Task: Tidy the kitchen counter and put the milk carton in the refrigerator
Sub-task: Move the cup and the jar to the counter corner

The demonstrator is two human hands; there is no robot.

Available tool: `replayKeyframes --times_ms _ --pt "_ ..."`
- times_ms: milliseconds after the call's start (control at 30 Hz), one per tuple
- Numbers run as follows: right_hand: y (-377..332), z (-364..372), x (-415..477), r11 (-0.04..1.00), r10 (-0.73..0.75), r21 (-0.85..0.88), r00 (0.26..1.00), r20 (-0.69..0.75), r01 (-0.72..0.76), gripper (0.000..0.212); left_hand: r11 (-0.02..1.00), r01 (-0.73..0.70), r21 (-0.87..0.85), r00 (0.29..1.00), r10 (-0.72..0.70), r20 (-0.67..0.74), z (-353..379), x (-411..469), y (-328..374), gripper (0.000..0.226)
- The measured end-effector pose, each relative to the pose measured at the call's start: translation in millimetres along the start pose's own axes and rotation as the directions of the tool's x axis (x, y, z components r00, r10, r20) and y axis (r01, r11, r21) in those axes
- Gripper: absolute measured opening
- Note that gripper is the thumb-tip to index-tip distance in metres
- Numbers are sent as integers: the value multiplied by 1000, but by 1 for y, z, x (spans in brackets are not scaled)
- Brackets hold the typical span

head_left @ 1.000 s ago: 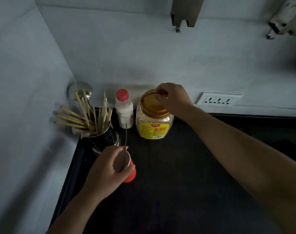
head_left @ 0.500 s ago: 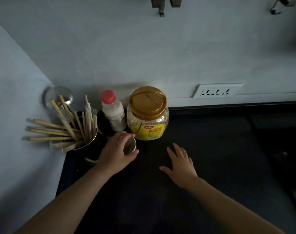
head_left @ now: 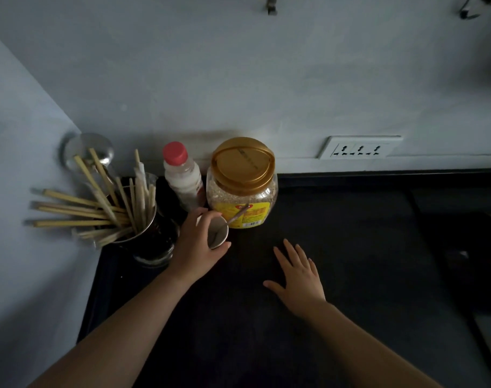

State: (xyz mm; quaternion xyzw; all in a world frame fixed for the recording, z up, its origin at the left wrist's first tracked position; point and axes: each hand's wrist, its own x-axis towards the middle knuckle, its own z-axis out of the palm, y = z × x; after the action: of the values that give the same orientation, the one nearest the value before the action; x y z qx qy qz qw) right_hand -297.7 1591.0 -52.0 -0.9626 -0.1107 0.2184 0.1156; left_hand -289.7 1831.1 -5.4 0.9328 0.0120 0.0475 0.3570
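1. Left hand [head_left: 195,249]: fingers curled around a small cup [head_left: 218,233] with a spoon [head_left: 236,215] in it, just before the jar [head_left: 242,182].
2. Right hand [head_left: 299,275]: empty, fingers spread wide, palm down over the dark counter [head_left: 350,261].
3. Milk carton: not in view.

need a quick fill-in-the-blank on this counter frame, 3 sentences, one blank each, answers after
1. The left hand holds a small cup with a ___ standing in it.
2. The bottle beside the big jar has a ___ cap.
3. The right hand is open and holds ___.

Missing words: spoon; red; nothing
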Motion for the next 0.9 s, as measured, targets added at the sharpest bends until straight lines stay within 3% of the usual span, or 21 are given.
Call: replayKeyframes --times_ms 167,300,467,567,733,900 --pt "-11 -22 2 998 18 56 999 50 -21 81 996 -57 69 998 57 6 -17 -12 -4 74" --pt "-33 -48 3 944 -33 322 994 -106 66 65 984 -110 143 994 112 -6 -31 -38 -12 69" --pt "-73 -65 10 874 -77 449 966 -246 184 53 980 -44 196 999 38 35 -32 -81 -30 63" --pt "-90 -68 18 874 -92 451 972 -214 182 48 971 -16 240 997 -3 76 -27 -101 -46 60" --pt "-111 -69 27 842 -6 521 968 -253 141 12 929 39 368 974 -117 193 -10 -125 -70 58" --pt "-119 -69 30 813 59 572 962 -267 108 5 922 110 372 974 -174 143 6 -137 -75 55"
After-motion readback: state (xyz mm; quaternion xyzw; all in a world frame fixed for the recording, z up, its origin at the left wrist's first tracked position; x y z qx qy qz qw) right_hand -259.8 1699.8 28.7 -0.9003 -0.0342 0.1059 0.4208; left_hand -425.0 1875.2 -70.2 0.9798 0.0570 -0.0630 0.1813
